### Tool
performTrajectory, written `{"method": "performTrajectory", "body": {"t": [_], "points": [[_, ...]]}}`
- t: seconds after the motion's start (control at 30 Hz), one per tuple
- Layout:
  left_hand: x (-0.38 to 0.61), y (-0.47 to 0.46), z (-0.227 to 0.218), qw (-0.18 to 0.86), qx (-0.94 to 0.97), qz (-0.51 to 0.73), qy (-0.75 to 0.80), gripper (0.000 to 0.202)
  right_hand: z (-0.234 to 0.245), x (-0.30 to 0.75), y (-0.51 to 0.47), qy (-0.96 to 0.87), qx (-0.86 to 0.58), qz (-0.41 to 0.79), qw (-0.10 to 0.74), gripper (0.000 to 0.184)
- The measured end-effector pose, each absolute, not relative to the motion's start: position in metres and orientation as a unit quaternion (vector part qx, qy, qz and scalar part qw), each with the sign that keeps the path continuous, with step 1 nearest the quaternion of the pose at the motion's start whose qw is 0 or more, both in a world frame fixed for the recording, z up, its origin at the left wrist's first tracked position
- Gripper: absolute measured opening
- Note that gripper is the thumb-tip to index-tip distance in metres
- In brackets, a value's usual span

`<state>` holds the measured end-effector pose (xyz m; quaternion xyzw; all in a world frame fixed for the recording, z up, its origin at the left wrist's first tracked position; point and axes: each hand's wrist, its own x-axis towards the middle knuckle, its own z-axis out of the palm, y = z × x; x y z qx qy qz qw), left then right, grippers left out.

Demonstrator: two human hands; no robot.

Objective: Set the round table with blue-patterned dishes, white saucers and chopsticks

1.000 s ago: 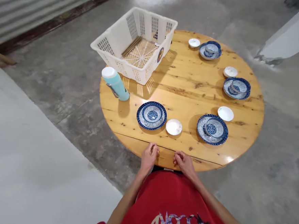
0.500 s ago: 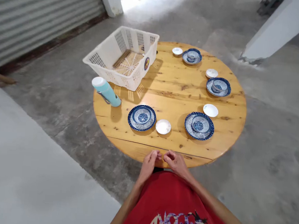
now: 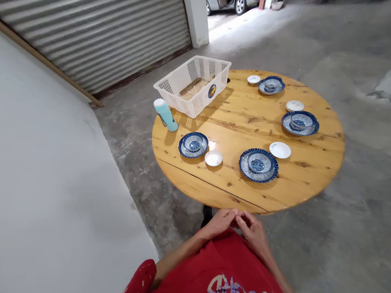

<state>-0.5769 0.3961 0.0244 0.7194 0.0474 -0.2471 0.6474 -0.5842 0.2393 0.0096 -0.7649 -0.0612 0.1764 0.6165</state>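
Observation:
My left hand [image 3: 225, 220] and my right hand [image 3: 252, 231] meet in front of my red shirt, at the near edge of the round wooden table [image 3: 226, 184]. Their fingers are curled and the fingertips touch; nothing shows in either hand. Closest to them on the table is a blue-rimmed plate [image 3: 242, 168] carrying a patterned bowl [image 3: 260, 163]. To its left lie a small white dish [image 3: 213, 158] and another blue plate [image 3: 184, 151] with a bowl on it. A further white dish [image 3: 280, 150] sits to the right.
A white plastic basket [image 3: 203, 104] with thin sticks [image 3: 190, 87] inside stands at the table's far left. By it is a light-blue bottle [image 3: 167, 116]. More plates with bowls [image 3: 300, 123] and small dishes line the far right. A white wall [image 3: 47, 163] rises on my left.
The view has swung up and left, bringing a car and more of the shutter into sight. My hands have drawn together and off the tabletop, towards my body. The tableware has stayed put.

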Motion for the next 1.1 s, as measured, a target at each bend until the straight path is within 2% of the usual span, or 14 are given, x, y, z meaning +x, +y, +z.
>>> {"method": "performTrajectory", "body": {"t": [0.17,0.53,0.77,0.93,1.1], "points": [[-0.598,0.352,0.035,0.643,0.721,-0.253,0.054,0.045,0.003,-0.603,0.198,-0.047,-0.752,0.17,0.635,0.034],[-0.64,0.283,0.03,0.644,0.718,-0.256,0.065,0.043,-0.004,-0.644,0.127,-0.052,-0.769,0.174,0.613,0.037],[-0.642,0.264,0.024,0.696,0.664,-0.244,0.122,0.043,-0.016,-0.648,0.085,0.058,-0.815,0.094,0.57,0.045],[-0.64,0.261,0.02,0.688,0.687,-0.204,0.116,0.033,-0.038,-0.663,0.061,0.14,-0.777,0.105,0.605,0.047],[-0.638,0.258,0.023,0.661,0.713,-0.203,0.12,0.028,-0.04,-0.672,0.059,0.145,-0.76,0.105,0.624,0.045]]}}
